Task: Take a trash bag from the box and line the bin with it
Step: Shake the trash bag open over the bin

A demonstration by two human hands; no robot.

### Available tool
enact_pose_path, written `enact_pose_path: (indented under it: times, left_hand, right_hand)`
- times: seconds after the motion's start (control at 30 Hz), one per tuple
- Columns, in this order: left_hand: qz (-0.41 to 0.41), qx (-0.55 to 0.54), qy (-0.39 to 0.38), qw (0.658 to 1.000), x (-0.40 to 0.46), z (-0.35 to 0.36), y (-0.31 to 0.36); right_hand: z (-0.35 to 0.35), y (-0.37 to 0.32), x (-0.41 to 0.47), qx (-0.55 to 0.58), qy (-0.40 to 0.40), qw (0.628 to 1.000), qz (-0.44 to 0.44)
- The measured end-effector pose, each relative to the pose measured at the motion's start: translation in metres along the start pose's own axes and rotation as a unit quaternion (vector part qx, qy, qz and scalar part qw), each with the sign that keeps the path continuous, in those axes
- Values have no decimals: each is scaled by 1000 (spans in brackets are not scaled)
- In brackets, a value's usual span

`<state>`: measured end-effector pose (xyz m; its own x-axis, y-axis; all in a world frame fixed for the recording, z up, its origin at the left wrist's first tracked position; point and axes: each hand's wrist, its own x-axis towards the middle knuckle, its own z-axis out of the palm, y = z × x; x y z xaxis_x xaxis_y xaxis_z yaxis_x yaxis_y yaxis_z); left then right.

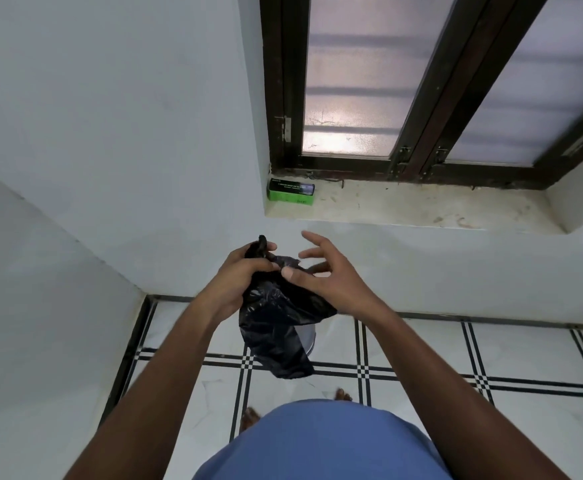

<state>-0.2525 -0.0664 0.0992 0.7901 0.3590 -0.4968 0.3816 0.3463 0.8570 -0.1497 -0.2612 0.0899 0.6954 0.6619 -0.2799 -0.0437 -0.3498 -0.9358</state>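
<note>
A crumpled black trash bag point(276, 327) hangs in front of me at chest height. My left hand point(245, 275) is closed around its bunched top end. My right hand point(324, 275) is beside it with fingers spread, its thumb pressing on the bag's upper fold. The green and black bag box point(292, 196) lies on the window sill point(404, 206), at its left end, beyond my hands. A small part of a grey bin point(308, 337) shows on the floor behind the hanging bag; most of it is hidden.
A dark-framed frosted window point(421, 81) stands above the sill. White walls meet in a corner at left. The floor point(456, 351) is white tile with black grid lines. My bare feet point(342, 395) stand just short of the bin.
</note>
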Motion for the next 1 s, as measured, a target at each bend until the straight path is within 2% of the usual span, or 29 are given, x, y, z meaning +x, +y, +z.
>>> enact_pose_path:
  times: [0.1,0.17,0.2,0.27,0.33,0.47,0.53,0.6,0.63,0.7,0.77,0.8,0.83,0.9,0.97,1.0]
  left_hand:
    - [5,-37,-31,999,0,1,3]
    - [6,-26,-36,999,-2,1,5]
    - [9,13,-23,1000,-2,2,7]
    - [20,142,23,989,0,2,6]
    - [31,225,60,972,3,1,2]
    - [50,310,121,942,7,-5,-5]
    - [49,361,178,914,8,-11,-7]
    - [42,356,249,900,9,-17,-10]
    - [34,312,265,912,10,-19,-10]
    - [11,142,249,958,12,-20,-7]
    - [-1,7,213,977,12,-19,-4]
    - [1,-11,198,980,12,-18,-3]
    - [4,-11,186,983,12,-17,-3]
    - [12,12,162,987,10,-12,-2]
    - [14,37,137,990,8,-6,0]
    - [18,49,124,991,8,-3,2]
  right_hand:
    - [0,1,9,-41,-25,999,-26]
    - [2,4,13,-47,17,998,-39]
    - [3,6,15,-29,53,997,-37]
    - [2,6,17,33,129,991,-29]
    - [0,8,21,102,184,978,-5]
    - [-8,8,26,201,259,943,65]
    - [-14,7,28,250,279,923,90]
    - [-20,12,30,275,288,910,113]
    - [-21,16,31,264,284,913,127]
    - [-22,20,29,215,248,930,163]
    - [-19,27,24,117,191,953,205]
    - [-17,27,21,34,178,961,208]
    - [-14,26,16,-49,190,962,189]
    - [-8,20,5,-180,231,954,58]
    - [-5,6,-2,-259,193,942,-90]
    - [-5,1,-2,-271,148,944,-115]
